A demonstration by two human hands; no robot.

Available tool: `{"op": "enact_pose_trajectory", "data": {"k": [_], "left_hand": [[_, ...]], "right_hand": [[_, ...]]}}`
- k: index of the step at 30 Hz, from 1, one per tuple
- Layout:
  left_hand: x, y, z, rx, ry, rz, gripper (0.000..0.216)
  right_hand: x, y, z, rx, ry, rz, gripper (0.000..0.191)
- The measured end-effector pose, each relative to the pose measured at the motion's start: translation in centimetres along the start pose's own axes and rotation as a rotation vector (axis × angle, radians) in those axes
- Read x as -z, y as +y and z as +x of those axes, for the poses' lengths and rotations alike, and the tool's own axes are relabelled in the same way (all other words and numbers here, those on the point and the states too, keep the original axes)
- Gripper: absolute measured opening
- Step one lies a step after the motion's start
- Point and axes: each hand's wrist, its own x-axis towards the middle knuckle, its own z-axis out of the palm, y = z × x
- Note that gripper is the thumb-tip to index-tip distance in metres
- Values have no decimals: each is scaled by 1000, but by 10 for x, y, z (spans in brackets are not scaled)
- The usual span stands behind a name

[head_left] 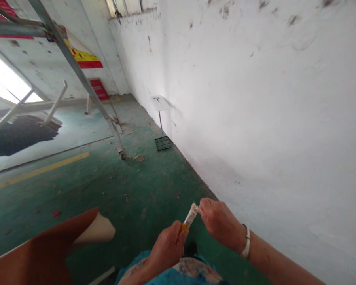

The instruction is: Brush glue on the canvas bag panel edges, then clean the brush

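My left hand (pixel 169 244) is closed around the handle of a paintbrush (pixel 191 216), which has a yellow-orange part near my fingers and pale, ragged bristles pointing up and away from me. At the bristle tip, my right hand (pixel 218 221) is closed in a pinch, with a small light wisp showing by its fingertips. Whatever lies between those fingertips is too small to make out. A pale band circles my right wrist.
A white wall (pixel 255 118) runs along the right. Ahead on the green floor (pixel 130 182) stand a small stand (pixel 161 124) and a metal scaffold leg (pixel 87 85). A curled brown sheet (pixel 47 245) lies at lower left, and debris is scattered about.
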Motion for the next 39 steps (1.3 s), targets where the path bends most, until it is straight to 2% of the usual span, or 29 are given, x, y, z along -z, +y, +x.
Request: {"op": "enact_pose_trajectory", "data": {"k": [4,7,12,14,18,22,31,34,39], "left_hand": [[-1,2,1,-6,-11,-4,26],[-2,1,2,-3,12,-7,26],[-2,0,1,-20,-24,-47,26],[0,0,-1,9,-19,-111,29],[6,4,-4,26,-56,-265,42],[5,10,-3,60,-107,-377,53],[-3,4,4,80,-76,-327,46],[-5,0,5,95,-48,-316,47],[-5,-3,4,132,-74,-330,41]], "right_hand": [[-17,-10,10,24,-18,-12,14],[-24,-2,21,-11,-10,-25,13],[-14,32,29,-171,65,-15,15],[-6,38,23,-184,98,23,16],[4,26,7,-101,97,113,18],[0,8,0,-36,63,132,17],[-21,-4,7,2,12,43,14],[-25,8,19,-64,22,3,15],[-17,43,25,-251,106,8,17]]}}
